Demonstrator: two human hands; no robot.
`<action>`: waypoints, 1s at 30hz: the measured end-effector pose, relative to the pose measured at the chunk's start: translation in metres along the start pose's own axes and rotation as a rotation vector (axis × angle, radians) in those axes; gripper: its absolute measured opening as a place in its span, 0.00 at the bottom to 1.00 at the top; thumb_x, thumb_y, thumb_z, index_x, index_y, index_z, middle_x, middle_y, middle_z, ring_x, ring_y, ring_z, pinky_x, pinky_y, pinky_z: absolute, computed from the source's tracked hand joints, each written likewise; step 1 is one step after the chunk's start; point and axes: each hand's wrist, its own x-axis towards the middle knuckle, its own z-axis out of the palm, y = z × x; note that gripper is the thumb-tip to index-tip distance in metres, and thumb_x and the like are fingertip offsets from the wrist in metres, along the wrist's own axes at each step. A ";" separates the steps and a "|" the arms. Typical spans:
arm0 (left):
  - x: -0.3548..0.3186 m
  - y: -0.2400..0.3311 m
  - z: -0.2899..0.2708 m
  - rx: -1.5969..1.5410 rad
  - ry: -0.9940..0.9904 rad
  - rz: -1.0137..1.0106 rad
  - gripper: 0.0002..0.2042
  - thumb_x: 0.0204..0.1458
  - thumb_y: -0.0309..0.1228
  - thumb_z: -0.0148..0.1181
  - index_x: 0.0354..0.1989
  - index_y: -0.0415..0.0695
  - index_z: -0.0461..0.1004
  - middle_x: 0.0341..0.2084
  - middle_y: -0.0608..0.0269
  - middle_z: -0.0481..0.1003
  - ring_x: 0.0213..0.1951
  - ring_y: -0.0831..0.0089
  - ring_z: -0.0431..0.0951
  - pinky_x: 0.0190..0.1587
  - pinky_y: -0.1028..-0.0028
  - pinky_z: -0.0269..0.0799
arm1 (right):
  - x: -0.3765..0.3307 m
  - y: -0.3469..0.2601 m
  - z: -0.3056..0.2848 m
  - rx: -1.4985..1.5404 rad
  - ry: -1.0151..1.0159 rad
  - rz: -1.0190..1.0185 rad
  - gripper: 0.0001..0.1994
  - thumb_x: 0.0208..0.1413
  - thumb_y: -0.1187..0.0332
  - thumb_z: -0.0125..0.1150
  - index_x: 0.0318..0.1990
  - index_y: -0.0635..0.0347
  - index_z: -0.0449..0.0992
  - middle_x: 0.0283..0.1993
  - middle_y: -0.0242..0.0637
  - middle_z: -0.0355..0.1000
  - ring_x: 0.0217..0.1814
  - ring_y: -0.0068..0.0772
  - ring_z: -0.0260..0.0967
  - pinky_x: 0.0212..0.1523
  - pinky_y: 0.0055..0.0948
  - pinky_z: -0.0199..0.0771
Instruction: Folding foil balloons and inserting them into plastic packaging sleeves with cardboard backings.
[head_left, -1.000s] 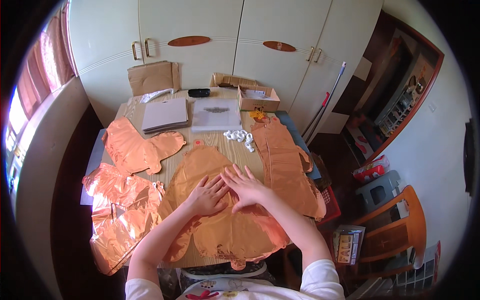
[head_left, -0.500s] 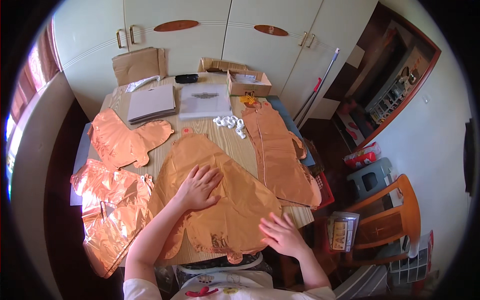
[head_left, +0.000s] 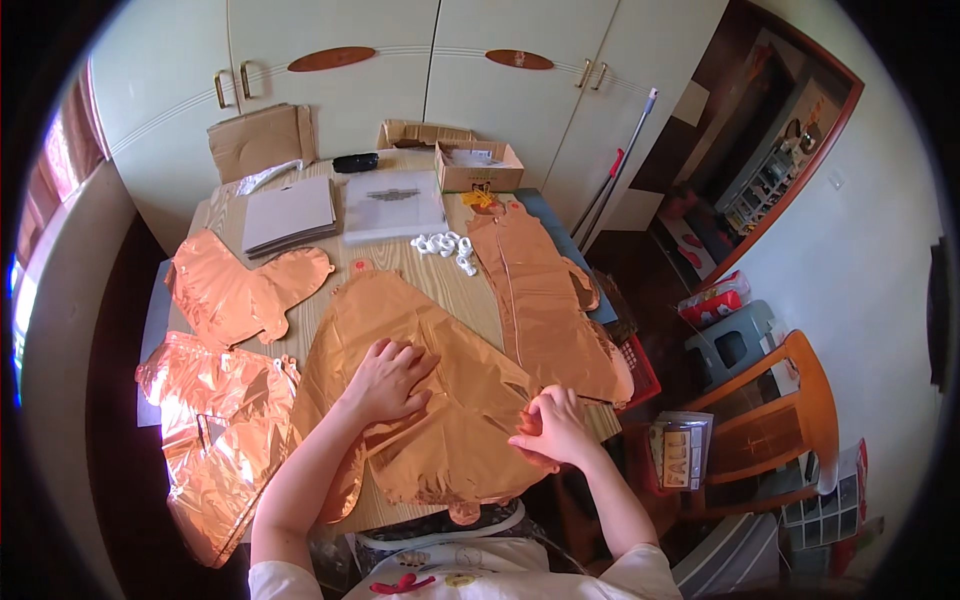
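A large flat copper-coloured foil balloon [head_left: 430,350] lies on the wooden table [head_left: 400,262] in front of me. My left hand [head_left: 388,378] rests flat on its middle, fingers spread. My right hand [head_left: 553,428] pinches the balloon's right corner near the table's front right edge, and that part is folded over toward the middle. More copper foil balloons lie around: a long one [head_left: 545,295] to the right, one [head_left: 245,285] at the left, and a crumpled pile [head_left: 215,440] at the lower left.
At the table's back are a grey stack of sheets [head_left: 290,212], a clear packet [head_left: 393,203], an open cardboard box [head_left: 478,165] and small white pieces [head_left: 448,246]. White cupboards [head_left: 430,70] stand behind. A wooden chair [head_left: 775,420] and a grey stool [head_left: 730,345] stand to the right.
My right hand has gone from the balloon's middle to its lower right corner and taken hold of it, folding that part inward. My left hand has stayed pressed on the balloon.
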 end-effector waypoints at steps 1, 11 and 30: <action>0.001 0.001 -0.003 -0.015 -0.025 0.006 0.31 0.50 0.48 0.55 0.60 0.43 0.68 0.51 0.54 0.69 0.56 0.55 0.66 0.63 0.56 0.56 | 0.002 0.003 -0.003 -0.006 -0.057 0.011 0.28 0.40 0.48 0.74 0.42 0.56 0.71 0.48 0.42 0.66 0.52 0.48 0.62 0.52 0.45 0.63; -0.010 0.006 0.011 0.105 -0.083 -0.034 0.50 0.41 0.71 0.52 0.67 0.44 0.59 0.61 0.47 0.63 0.66 0.49 0.57 0.68 0.46 0.45 | -0.020 0.002 -0.020 0.435 -0.211 0.254 0.25 0.47 0.55 0.71 0.46 0.60 0.71 0.39 0.42 0.77 0.39 0.43 0.75 0.41 0.39 0.70; -0.016 0.000 0.038 0.331 -0.095 -0.036 0.51 0.39 0.61 0.60 0.70 0.44 0.52 0.66 0.50 0.57 0.69 0.50 0.51 0.67 0.39 0.41 | -0.052 -0.130 0.049 0.331 0.332 -0.131 0.08 0.50 0.72 0.65 0.40 0.53 0.79 0.57 0.45 0.69 0.64 0.52 0.64 0.60 0.44 0.69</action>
